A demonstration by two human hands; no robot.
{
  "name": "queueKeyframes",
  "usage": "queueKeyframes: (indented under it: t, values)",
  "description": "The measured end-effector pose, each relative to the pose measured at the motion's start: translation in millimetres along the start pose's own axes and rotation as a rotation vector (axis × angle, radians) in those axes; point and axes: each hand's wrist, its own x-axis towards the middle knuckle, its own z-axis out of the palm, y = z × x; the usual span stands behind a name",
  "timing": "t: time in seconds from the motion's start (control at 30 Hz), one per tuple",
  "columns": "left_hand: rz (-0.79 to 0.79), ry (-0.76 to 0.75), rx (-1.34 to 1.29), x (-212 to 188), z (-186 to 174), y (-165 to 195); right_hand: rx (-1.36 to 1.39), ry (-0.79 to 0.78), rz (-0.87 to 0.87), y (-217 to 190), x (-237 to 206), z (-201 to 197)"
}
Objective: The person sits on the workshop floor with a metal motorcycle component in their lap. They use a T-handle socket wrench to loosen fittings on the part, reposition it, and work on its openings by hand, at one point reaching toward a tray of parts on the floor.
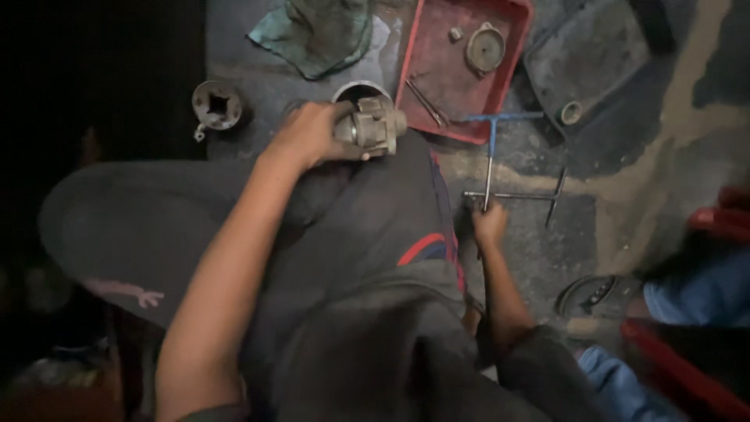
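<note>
My left hand [308, 134] grips a grey metal motor-like part [375, 125] and rests it on my knee, which is covered in dark fabric. My right hand [489, 224] reaches down to the floor and touches the ends of two T-handle wrenches lying there, a blue-handled one [491, 148] and a dark one [531, 196]. Whether the fingers have closed around either wrench cannot be told.
A red tray [500, 94] ahead holds a round metal cover [485, 49], a small nut and a thin rod. A green rag [316, 31] lies at the top, a round metal part [216, 105] at left, a dark tray [586, 47] at right. Another person's sandalled foot [598, 295] and blue-clad leg are at lower right.
</note>
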Motion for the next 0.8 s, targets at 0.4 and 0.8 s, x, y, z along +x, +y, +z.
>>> queueKeyframes:
  t: [0.4, 0.8]
  values:
    - [0.041, 0.030, -0.013, -4.1, 3.7, -2.1, -0.017, -0.266, 0.025, -36.9, 23.4, 6.8]
    - [-0.014, 0.010, 0.024, -0.1, 6.4, -5.2, 0.453, -0.018, -0.252, -157.8, 5.4, 10.3]
